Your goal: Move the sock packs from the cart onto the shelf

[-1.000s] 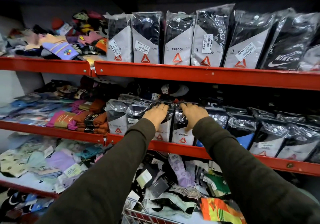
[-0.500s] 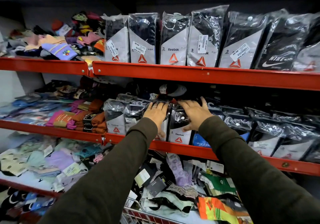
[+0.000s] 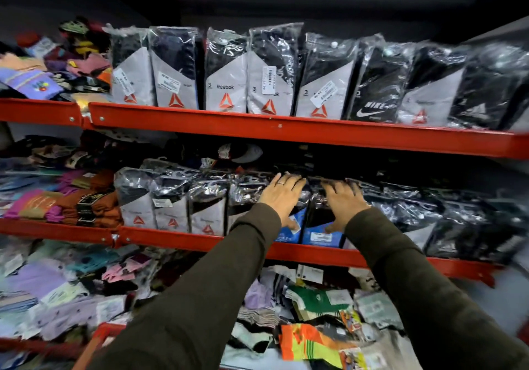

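On the middle red shelf point(image 3: 171, 239) a row of plastic-wrapped sock packs stands upright. My left hand point(image 3: 282, 197) lies spread over the top of a blue-labelled sock pack point(image 3: 286, 238), thumb on its front. My right hand point(image 3: 343, 202) rests the same way on the neighbouring blue-labelled pack point(image 3: 320, 236). Fingers of both hands are apart and flat against the wrapping, not closed around a pack. Grey Reebok packs point(image 3: 171, 215) stand to the left of my hands. The cart point(image 3: 100, 334) shows only a red edge at the bottom.
The upper shelf point(image 3: 286, 129) carries a full row of Reebok packs point(image 3: 226, 83) and a Nike pack point(image 3: 375, 94). Loose coloured socks point(image 3: 312, 338) pile up below my arms. Brown folded socks point(image 3: 91, 206) sit left on the middle shelf.
Both hands have shifted right along the middle shelf, from the grey Reebok packs onto the blue-labelled packs. The view has swung slightly to the right.
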